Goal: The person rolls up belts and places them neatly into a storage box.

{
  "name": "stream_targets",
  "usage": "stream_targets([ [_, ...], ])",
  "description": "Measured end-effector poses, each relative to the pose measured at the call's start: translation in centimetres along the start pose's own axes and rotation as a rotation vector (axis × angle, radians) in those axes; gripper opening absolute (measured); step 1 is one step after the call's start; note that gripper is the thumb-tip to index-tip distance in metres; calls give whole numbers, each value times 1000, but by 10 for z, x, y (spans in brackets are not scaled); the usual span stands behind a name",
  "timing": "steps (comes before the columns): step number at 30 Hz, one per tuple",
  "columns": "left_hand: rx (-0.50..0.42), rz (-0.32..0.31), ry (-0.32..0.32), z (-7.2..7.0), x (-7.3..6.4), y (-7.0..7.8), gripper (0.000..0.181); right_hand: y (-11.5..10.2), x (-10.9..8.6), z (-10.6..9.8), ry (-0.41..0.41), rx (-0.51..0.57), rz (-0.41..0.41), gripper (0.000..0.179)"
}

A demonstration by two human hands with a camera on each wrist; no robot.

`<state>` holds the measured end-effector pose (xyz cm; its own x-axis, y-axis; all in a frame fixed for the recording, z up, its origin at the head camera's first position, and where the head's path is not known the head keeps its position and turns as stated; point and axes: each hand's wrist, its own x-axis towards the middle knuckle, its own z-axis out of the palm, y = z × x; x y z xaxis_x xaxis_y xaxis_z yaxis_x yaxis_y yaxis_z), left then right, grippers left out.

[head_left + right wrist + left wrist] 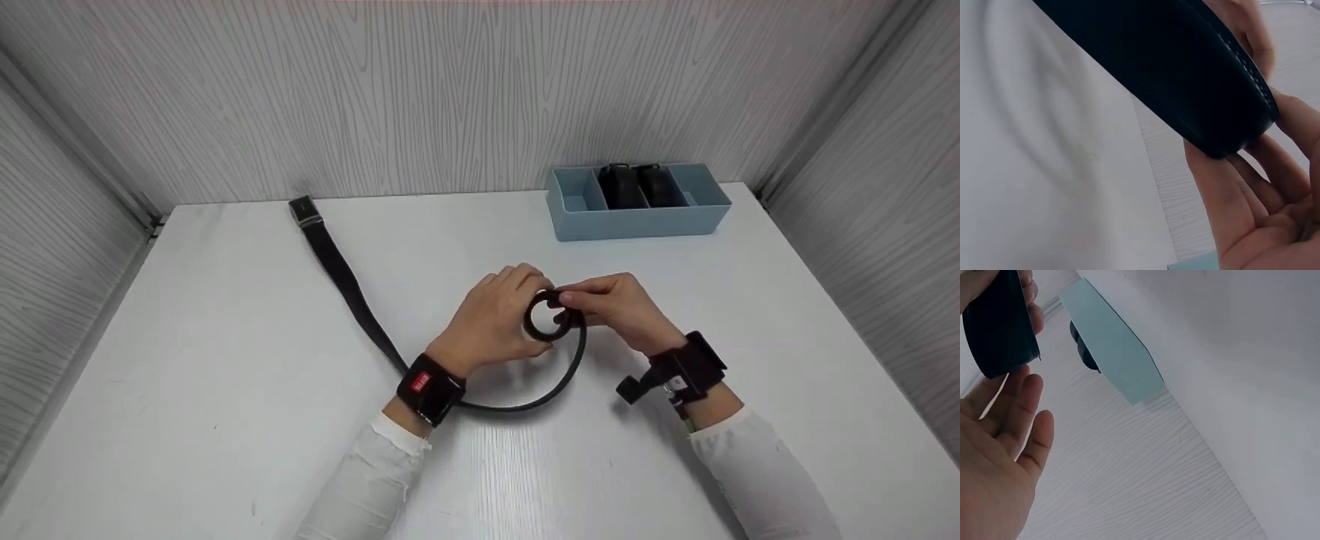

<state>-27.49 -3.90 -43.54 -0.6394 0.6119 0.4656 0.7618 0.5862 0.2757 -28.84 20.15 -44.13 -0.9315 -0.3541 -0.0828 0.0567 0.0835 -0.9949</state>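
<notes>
A black leather belt (349,289) stretches from the back left of the table toward the hands, its buckle (304,210) at the far end. The near end is wound into a small round coil (546,337), held off the table. My left hand (491,319) curves its fingers and thumb round the coil's left side. On the other side, my right hand (619,307) pinches the coil between thumb and fingers. A loose loop of strap hangs below both hands and passes behind the left wrist. Stitching shows along the edge of the belt (1145,62) in the right wrist view.
At the back right stands a light blue divided box (637,225). Two black coiled belts (621,187) sit in its middle compartments. Grey wood-grain panels (360,97) enclose the white table (187,360) at the back and sides.
</notes>
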Motion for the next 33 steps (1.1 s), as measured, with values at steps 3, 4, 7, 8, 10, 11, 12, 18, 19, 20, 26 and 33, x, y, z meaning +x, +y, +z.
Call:
stream_targets([
  [3, -60, 50, -9, 0, 0, -1, 66, -1, 0, -2, -25, -30, 30, 34],
  [4, -68, 54, -8, 0, 0, -1, 65, -1, 0, -2, -29, -34, 35, 34],
  [7, -53, 52, 24, 0, -1, -1, 63, 0, 0, 3, -15, -21, 27, 34],
  [8, -32, 46, 40, 0, 0, -2, 63, 0, 0, 5, 2, -3, 18, 33],
  [10, 24, 25, 81, 0, 0, -2, 62, 0, 0, 11, 35, 33, -6, 33],
  [11, 56, 10, 100, 0, 0, -1, 62, 1, 1, 13, 46, 51, -19, 33],
  [12, 89, -7, 117, -1, 0, -1, 62, 1, 1, 15, 56, 60, -29, 34],
  [18, 179, -96, 150, -2, 1, 0, 68, 1, -1, 22, 83, 88, -58, 38],
  [19, 174, -98, 143, -2, 1, 1, 70, 1, -1, 22, 87, 93, -58, 37],
  [20, 165, -99, 133, -2, 1, 1, 71, 2, -1, 21, 88, 94, -57, 36],
  [26, 81, -103, 36, -5, 0, 0, 79, 4, 0, 14, 54, 91, -44, 34],
  [33, -35, -2, -42, -5, 0, -1, 72, 2, 0, 1, -41, 13, 25, 35],
])
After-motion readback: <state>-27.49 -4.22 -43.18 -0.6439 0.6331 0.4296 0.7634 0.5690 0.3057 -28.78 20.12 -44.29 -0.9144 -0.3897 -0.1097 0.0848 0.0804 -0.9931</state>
